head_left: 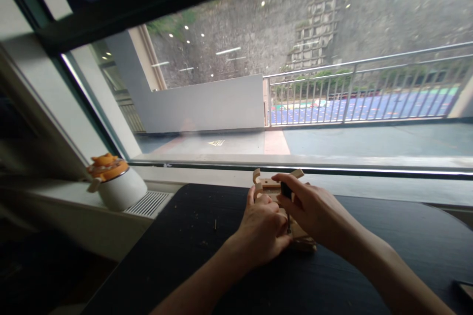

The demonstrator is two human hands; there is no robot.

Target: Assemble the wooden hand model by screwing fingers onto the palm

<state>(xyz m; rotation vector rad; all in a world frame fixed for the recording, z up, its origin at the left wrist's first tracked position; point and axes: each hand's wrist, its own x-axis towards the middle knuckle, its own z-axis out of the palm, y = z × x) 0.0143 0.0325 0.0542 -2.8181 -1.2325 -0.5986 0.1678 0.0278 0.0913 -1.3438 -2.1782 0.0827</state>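
A small wooden assembly with curved and straight upright pieces rests on the black table, largely covered by both hands. My left hand is closed around its left side, the fingers bent over the wood. In my right hand is a screwdriver with a dark handle, held upright. Its thin shaft points down at the wooden assembly, close to the left thumb. Whether the tip sits in a screw I cannot tell.
On the black table lie a small screw-like piece and scattered crumbs. A white pot with an orange lid stands on the sill at left, beside a vent grille. A window rises behind the table. A dark object shows at lower right.
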